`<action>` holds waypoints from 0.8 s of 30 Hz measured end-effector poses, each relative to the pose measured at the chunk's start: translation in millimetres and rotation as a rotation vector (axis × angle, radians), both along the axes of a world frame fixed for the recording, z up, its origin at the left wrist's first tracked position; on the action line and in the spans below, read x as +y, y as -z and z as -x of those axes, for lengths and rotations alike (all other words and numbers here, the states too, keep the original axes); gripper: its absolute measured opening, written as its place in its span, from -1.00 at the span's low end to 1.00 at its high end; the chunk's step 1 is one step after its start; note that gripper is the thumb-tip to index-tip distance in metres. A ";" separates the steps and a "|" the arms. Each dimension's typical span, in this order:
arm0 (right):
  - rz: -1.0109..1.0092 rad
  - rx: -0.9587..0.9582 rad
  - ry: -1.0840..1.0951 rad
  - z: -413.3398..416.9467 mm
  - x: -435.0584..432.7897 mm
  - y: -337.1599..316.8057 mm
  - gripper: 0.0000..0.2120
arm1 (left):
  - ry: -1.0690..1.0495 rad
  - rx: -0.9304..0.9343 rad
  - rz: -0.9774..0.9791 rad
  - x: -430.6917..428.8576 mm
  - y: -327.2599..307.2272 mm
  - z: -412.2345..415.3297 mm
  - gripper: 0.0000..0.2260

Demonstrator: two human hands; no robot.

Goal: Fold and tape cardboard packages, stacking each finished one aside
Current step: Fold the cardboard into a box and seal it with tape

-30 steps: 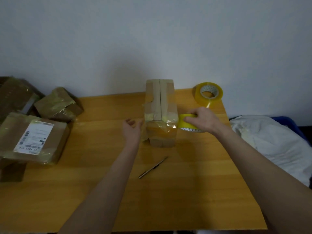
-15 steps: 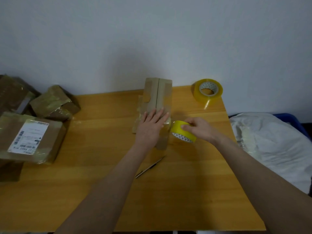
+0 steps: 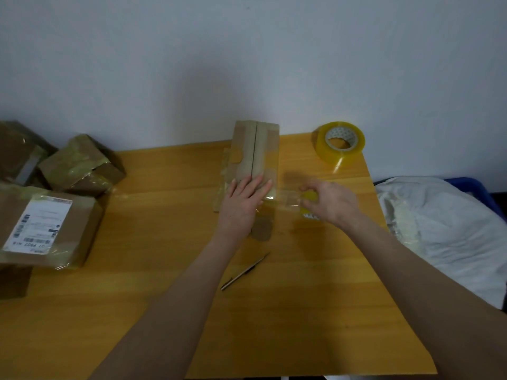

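1. While the left hand (image 3: 242,204) lies flat with straight fingers on the long brown cardboard package (image 3: 255,144) at the centre of the frame, the right hand (image 3: 332,204) curls its fingers round a small yellow tape roll (image 3: 308,197) just right of it.
2. A clear tape strip (image 3: 285,197) stretches between package and roll.
3. At far left lie taped brown packages (image 3: 79,163).

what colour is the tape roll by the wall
The tape roll is translucent yellow with a white printed core; head view shows it best.

Brown cardboard package (image 3: 255,149), yellow tape roll (image 3: 340,142), orange-yellow wood-grain table (image 3: 164,270), white-labelled parcel (image 3: 41,223).
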State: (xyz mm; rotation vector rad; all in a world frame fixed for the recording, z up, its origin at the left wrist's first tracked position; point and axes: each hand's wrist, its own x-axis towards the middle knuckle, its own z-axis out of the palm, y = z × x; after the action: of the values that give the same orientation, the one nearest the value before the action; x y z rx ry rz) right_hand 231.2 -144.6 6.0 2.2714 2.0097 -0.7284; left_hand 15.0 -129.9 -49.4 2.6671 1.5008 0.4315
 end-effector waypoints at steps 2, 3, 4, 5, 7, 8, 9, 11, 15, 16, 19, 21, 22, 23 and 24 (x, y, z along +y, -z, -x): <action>-0.001 0.048 0.029 -2.3 -1.7 5.0 -0.63 | -0.010 0.004 0.008 0.7 1.3 0.0 -0.56; 0.004 0.095 0.049 -2.6 -1.8 6.9 -0.65 | -0.008 0.006 0.015 1.2 0.8 1.1 -0.58; 0.007 0.139 0.071 -2.4 -1.9 8.0 -0.67 | -0.006 0.012 0.029 0.5 -1.6 2.1 -0.59; 0.004 0.171 0.088 -2.0 -2.2 7.9 -0.71 | -0.008 0.023 0.046 -0.3 -5.2 1.9 -0.60; -0.019 0.193 0.107 -2.0 -1.3 7.9 -0.74 | -0.029 0.071 0.099 -2.9 -13.1 -1.8 -0.57; -0.028 0.194 0.120 -1.7 -1.5 7.5 -0.75 | -0.050 0.115 0.123 -4.8 -17.8 -4.8 -0.55; -0.036 0.188 0.132 -0.9 -1.5 7.0 -0.74 | -0.078 0.149 0.136 -7.7 -22.3 -8.3 -0.53; -0.049 0.175 0.139 2.0 0.6 5.1 -0.74 | -0.134 0.170 0.104 -16.0 -29.6 -14.4 -0.47; -0.073 0.161 0.098 4.2 0.1 0.1 -0.76 | -0.236 -0.139 -0.128 -67.7 -15.4 -12.5 -0.64; -0.078 0.161 0.093 4.0 -0.2 -1.6 -0.77 | -0.277 -0.130 -0.116 -83.1 -2.6 -11.0 -0.70; -0.074 0.170 0.077 3.3 0.0 -6.9 -0.77 | -0.442 0.115 0.292 -115.5 32.3 -8.2 -0.69; -0.084 0.174 0.081 1.8 0.8 -9.0 -0.77 | -0.559 0.237 0.460 -123.6 51.0 -2.3 -0.70; -0.083 0.171 0.081 0.7 0.8 -9.3 -0.77 | -0.597 0.279 0.481 -124.4 56.3 1.5 -0.73; -0.080 0.166 0.078 0.0 0.7 -9.9 -0.77 | -0.615 0.301 0.499 -124.5 59.3 4.0 -0.75; -0.078 0.160 0.078 -0.1 0.6 -10.8 -0.77 | -0.625 0.290 0.508 -123.6 58.2 3.5 -0.78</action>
State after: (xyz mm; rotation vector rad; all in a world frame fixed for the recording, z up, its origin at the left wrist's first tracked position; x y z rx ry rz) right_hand 231.3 -144.0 16.7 2.4192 2.0605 -0.8789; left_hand 11.5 -253.5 -107.5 1.8962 2.1593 -0.3091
